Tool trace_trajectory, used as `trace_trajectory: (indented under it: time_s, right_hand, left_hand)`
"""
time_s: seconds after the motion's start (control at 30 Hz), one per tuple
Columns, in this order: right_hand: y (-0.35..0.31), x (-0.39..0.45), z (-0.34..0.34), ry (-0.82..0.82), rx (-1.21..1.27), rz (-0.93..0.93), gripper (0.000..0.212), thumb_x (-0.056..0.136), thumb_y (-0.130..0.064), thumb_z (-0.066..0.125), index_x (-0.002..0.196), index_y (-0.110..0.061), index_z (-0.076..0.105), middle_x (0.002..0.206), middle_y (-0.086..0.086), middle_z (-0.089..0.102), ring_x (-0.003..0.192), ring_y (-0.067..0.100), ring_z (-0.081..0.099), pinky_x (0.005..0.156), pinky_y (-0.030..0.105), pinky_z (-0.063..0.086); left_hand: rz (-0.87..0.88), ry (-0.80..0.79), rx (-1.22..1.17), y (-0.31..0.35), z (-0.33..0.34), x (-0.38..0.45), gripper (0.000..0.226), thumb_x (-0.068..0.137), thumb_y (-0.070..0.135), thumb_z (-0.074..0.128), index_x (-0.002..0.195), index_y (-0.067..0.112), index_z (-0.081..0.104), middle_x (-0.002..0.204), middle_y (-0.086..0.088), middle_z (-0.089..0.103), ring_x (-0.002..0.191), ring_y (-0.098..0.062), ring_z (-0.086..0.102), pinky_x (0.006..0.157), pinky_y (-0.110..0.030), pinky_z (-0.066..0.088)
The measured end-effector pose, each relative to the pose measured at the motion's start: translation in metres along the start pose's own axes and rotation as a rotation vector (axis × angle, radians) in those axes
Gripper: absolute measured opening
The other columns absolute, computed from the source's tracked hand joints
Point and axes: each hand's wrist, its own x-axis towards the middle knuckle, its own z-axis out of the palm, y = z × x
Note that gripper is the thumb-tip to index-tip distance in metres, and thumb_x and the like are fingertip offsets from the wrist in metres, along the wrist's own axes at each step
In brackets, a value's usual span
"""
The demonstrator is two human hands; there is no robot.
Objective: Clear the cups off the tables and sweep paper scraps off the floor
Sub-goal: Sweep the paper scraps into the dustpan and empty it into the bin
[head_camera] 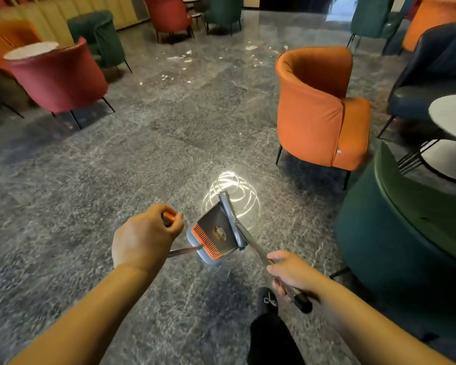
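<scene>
The left hand (145, 234) is clenching the dustpan (213, 237) handle while the right hand (291, 272) is grasping the broom (234, 225) shaft, both carried low over the floor (90, 193) (seemingly ready for sweeping). Paper scraps (179, 58) are lying far ahead between the chairs (319, 111).

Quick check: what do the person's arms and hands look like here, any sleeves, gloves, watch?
Both forearms are bare to the bottom edge of the picture, with no sleeve in view. The left hand and right hand wear no gloves. No watch, ring or band shows on either wrist or on the fingers in view. No markings show.
</scene>
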Motion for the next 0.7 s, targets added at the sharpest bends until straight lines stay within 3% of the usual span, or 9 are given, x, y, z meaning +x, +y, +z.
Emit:
trace_trajectory:
  time_s: [0.13,0.33,0.5,0.57,0.7]
  right_hand:
    - [-0.056,0.068,-0.04,-0.016,-0.024,-0.007,0.035,0.098,-0.004,0.039,0.132,0.005,0.036,0.057,0.01,0.043,0.035,0.013,0.044,0.033,0.018,0.033]
    - [-0.156,0.156,-0.094,-0.042,0.002,0.003,0.035,0.099,-0.004,0.039,0.134,-0.009,0.039,0.071,0.009,0.047,0.031,0.008,0.045,0.032,0.015,0.034]
    - [-0.237,0.218,-0.132,-0.044,-0.029,-0.05,0.022,0.096,0.0,0.037,0.114,-0.003,0.05,0.057,0.008,0.044,0.034,0.012,0.044,0.034,0.016,0.034]
    - [-0.263,0.244,-0.141,-0.051,0.024,-0.059,0.021,0.096,-0.001,0.038,0.102,-0.014,0.053,0.057,0.006,0.047,0.036,0.012,0.045,0.035,0.018,0.035]
    - [-0.309,0.313,-0.152,-0.061,0.022,-0.054,0.022,0.097,-0.006,0.041,0.103,-0.025,0.048,0.054,0.008,0.05,0.039,0.015,0.045,0.037,0.02,0.036]
  left_hand:
    - [0.003,0.003,0.012,0.025,0.033,0.088,0.019,0.084,0.054,0.063,0.079,0.035,0.062,0.055,0.016,0.045,0.058,-0.018,0.049,0.048,-0.023,0.027]
    - [-0.01,0.005,0.035,0.052,0.073,0.208,0.017,0.084,0.049,0.067,0.078,0.033,0.062,0.051,0.017,0.039,0.051,-0.016,0.043,0.045,-0.02,0.025]
    - [-0.067,-0.04,0.052,0.061,0.103,0.291,0.016,0.086,0.051,0.064,0.078,0.037,0.06,0.048,0.017,0.039,0.047,-0.008,0.038,0.044,-0.018,0.021]
    - [-0.094,-0.039,0.029,0.062,0.113,0.326,0.018,0.085,0.052,0.064,0.074,0.039,0.057,0.047,0.018,0.039,0.046,-0.007,0.037,0.044,-0.018,0.022]
    - [-0.136,-0.03,-0.026,0.054,0.133,0.414,0.023,0.084,0.053,0.063,0.069,0.041,0.05,0.051,0.019,0.044,0.049,-0.011,0.043,0.046,-0.021,0.027]
